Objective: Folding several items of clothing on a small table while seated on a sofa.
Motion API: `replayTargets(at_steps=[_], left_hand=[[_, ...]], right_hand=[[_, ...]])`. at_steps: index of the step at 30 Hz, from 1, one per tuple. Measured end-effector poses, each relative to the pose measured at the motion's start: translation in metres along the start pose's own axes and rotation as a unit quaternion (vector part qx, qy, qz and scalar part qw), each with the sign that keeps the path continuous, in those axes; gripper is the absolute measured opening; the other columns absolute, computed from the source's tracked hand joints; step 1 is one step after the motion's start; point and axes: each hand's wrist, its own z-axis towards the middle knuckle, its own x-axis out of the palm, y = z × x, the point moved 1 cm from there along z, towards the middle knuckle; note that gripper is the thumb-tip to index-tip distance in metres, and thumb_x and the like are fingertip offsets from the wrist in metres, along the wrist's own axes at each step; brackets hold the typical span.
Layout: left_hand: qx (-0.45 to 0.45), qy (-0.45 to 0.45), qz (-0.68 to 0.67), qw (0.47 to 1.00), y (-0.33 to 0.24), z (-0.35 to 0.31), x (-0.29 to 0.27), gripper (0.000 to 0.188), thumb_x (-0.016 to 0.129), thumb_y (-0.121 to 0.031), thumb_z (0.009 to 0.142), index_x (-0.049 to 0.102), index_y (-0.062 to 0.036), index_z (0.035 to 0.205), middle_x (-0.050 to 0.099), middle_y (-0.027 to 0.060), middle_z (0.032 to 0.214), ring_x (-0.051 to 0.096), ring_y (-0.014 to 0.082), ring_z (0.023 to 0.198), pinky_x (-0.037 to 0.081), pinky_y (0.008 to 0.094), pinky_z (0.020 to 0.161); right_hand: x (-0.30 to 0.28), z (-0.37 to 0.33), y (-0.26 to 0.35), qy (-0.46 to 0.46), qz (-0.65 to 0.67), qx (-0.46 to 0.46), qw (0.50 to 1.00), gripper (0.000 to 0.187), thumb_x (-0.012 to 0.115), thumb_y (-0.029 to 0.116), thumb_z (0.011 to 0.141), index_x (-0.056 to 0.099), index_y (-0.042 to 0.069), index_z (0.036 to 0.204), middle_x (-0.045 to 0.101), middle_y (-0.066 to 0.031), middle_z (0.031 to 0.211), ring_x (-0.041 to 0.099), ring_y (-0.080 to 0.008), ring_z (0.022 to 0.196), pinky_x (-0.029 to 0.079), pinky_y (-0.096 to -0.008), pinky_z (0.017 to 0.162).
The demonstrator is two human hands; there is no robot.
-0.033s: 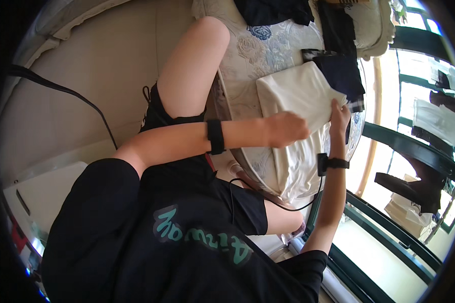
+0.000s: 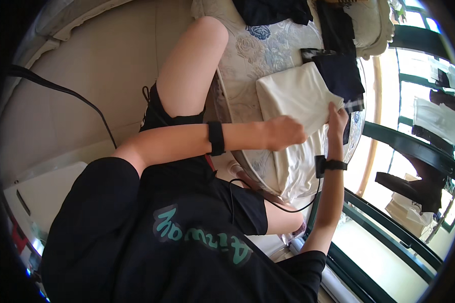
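Note:
A cream-white garment (image 2: 292,92) of soft cloth lies partly folded on the patterned table cover, its lower part hanging in loose folds toward me. My left hand (image 2: 287,133) is closed in a fist at the middle of the garment and appears to grip a fold; the fingertips are hidden. At the garment's right edge, my right hand (image 2: 336,119) pinches the cloth between thumb and fingers. Beyond that hand, dark navy clothing (image 2: 341,76) with a checked edge lies against the cream cloth. Each wrist wears a black strap.
The table (image 2: 258,53) has a pale floral cover. More black clothing (image 2: 275,11) lies at its far side, beside a cream cushioned chair back (image 2: 371,30). Glass and dark green frames (image 2: 414,146) stand to the right. A black cable (image 2: 283,206) runs below the right wrist.
My right hand has shifted slightly left and down, still pinching the cloth. My left fist has moved a little left.

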Motion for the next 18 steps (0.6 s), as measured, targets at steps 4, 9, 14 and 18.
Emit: replayTargets(at_steps=[4, 9, 14, 18], left_hand=[[0.055, 0.047, 0.041, 0.997, 0.0, -0.009, 0.049, 0.01, 0.06, -0.007, 0.072, 0.058, -0.0026, 0.08, 0.061, 0.011, 0.073, 0.063, 0.0324, 0.08, 0.051, 0.0407, 0.073], [0.008, 0.121, -0.041, 0.992, 0.017, -0.018, 0.056, 0.016, 0.06, -0.008, 0.071, 0.059, -0.0056, 0.087, 0.06, 0.0117, 0.081, 0.061, 0.0311, 0.083, 0.05, 0.0395, 0.076], [-0.177, -0.142, 0.025, 0.974, 0.039, -0.022, 0.012, 0.037, 0.066, -0.019, 0.072, 0.056, -0.0043, 0.104, 0.054, 0.0123, 0.097, 0.056, 0.0299, 0.093, 0.049, 0.0406, 0.078], [-0.328, -0.219, 0.177, 0.902, 0.075, -0.033, -0.01, 0.041, 0.067, -0.023, 0.074, 0.054, -0.0014, 0.106, 0.056, 0.0156, 0.096, 0.057, 0.0332, 0.092, 0.049, 0.0421, 0.078]], right_hand=[[0.003, -0.025, -0.029, 0.011, 0.052, 0.063, 0.997, 0.025, 0.066, 0.023, 0.084, 0.064, 0.0, 0.093, 0.061, -0.0013, 0.071, 0.054, -0.0083, 0.052, 0.043, -0.0241, 0.044], [0.006, -0.03, -0.023, -0.017, -0.004, 0.042, 0.999, 0.032, 0.066, 0.026, 0.082, 0.062, -0.004, 0.092, 0.061, -0.0052, 0.067, 0.056, -0.0125, 0.052, 0.043, -0.0263, 0.044], [-0.003, -0.029, -0.023, -0.027, -0.222, 0.072, 0.972, 0.043, 0.066, 0.027, 0.081, 0.055, -0.005, 0.107, 0.064, -0.0149, 0.08, 0.064, -0.0264, 0.068, 0.052, -0.0371, 0.063], [0.014, -0.042, 0.019, -0.128, -0.446, -0.088, 0.881, 0.059, 0.069, 0.018, 0.075, 0.042, -0.002, 0.123, 0.052, -0.0193, 0.113, 0.053, -0.0349, 0.102, 0.044, -0.0426, 0.086]])
